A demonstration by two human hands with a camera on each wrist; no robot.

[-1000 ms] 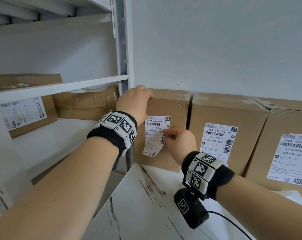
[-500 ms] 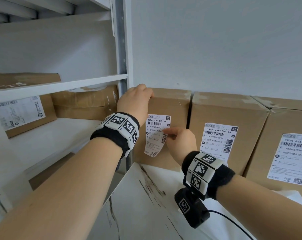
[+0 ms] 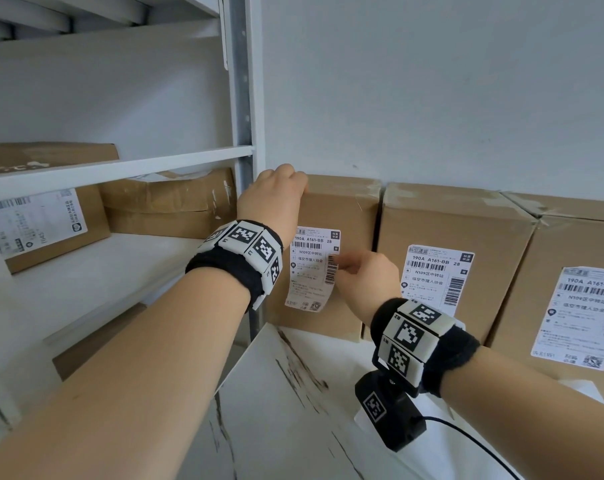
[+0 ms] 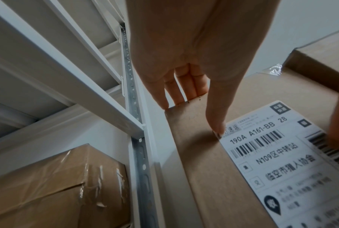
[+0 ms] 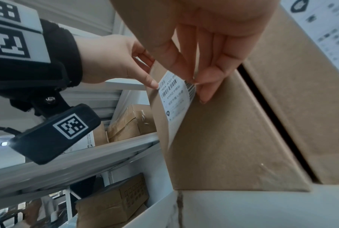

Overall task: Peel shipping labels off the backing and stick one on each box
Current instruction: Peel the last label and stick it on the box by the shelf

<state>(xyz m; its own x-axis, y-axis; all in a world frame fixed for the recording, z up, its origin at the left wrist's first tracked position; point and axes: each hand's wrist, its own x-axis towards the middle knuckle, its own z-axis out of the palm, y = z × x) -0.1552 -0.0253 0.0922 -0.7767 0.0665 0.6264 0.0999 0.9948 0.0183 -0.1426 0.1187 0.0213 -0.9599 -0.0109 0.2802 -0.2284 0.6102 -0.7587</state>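
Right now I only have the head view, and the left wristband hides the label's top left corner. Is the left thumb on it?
Observer: Yes. In the left wrist view, the thumb tip of the left hand presses the top left corner of the label against the box, while the other fingers hook over the box's top edge.
Operator: And the right hand, is it pinching or pressing flat?
Observer: Pinching. The right wrist view shows the right hand holding the label's right edge, at the side barcode, between thumb and fingertips.
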